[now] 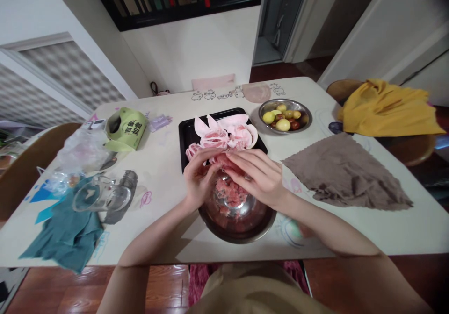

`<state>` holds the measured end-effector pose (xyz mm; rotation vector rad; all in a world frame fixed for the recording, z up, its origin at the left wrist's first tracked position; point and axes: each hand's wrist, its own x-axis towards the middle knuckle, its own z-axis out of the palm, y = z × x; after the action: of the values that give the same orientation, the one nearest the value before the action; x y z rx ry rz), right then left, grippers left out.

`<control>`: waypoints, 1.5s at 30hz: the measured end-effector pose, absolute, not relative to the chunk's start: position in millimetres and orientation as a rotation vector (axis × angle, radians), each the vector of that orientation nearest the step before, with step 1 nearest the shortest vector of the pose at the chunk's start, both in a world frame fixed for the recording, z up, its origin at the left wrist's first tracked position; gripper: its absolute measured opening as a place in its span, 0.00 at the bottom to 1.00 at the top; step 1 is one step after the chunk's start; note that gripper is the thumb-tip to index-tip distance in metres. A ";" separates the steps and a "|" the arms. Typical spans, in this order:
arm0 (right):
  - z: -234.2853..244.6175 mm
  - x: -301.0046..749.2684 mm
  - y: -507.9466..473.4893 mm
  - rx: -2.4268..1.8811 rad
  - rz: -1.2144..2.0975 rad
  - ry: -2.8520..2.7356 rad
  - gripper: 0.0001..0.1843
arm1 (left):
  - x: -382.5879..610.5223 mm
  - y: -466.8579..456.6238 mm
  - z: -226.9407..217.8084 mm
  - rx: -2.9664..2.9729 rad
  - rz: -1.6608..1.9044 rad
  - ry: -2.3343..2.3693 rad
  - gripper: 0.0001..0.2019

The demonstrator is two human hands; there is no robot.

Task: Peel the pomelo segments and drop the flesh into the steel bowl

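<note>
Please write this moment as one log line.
left hand: holds pink piece | right hand: holds same piece | under hands: metal bowl, pink crumbly mixture | beyond bowl: black tray, pink-and-white pieces

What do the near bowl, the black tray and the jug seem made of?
Near bowl: polished metal, probably steel, given its bright reflections. Tray: perhaps coated metal or plastic, judging by its smooth black surface. Jug: clear glass or plastic, glossy and see-through.

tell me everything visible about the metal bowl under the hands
The metal bowl is round, shiny and silvery, with a smooth wall and rim. It stands upright on the white table, in front of the black tray. Bits of pinkish-red meat lie inside. The left hand and right hand hide its far side; any contact is unclear.
</note>
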<state>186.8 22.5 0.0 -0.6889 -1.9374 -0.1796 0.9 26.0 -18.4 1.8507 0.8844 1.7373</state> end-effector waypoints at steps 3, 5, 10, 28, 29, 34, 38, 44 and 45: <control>3.8 185.7 17.9 -0.642 -0.184 -1.910 0.25 | -1.2 24.9 -15.4 1.894 1.759 0.911 0.12; 6.1 185.5 15.6 -0.633 -0.168 -1.903 0.23 | -1.9 23.7 -14.6 1.927 1.763 0.923 0.13; 9.4 186.0 12.5 -0.621 -0.143 -1.923 0.20 | -0.6 20.3 -14.9 2.010 1.757 0.925 0.14; 8.7 186.2 13.8 -0.669 -0.075 -1.892 0.09 | -0.1 19.9 -14.5 2.022 1.737 1.008 0.12; 7.7 186.3 14.3 -0.669 -0.094 -1.893 0.09 | -0.2 20.1 -14.6 2.026 1.743 1.014 0.12; 2.9 188.4 17.1 -0.628 -0.258 -1.897 0.09 | -1.0 19.4 -13.9 2.031 1.763 1.002 0.13; 0.9 191.2 18.6 -0.564 -0.384 -1.926 0.06 | -1.5 17.7 -11.9 2.018 1.771 0.967 0.14; 0.7 192.1 19.4 -0.556 -0.377 -1.927 0.07 | -2.0 15.9 -9.9 2.028 1.774 0.953 0.14; 0.6 192.2 19.3 -0.556 -0.370 -1.925 0.08 | -2.0 15.8 -10.0 2.026 1.775 0.956 0.14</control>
<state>192.2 19.3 0.6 -0.5562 -1.9247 -0.3698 -2.0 15.8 -10.0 2.0257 0.9557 1.7751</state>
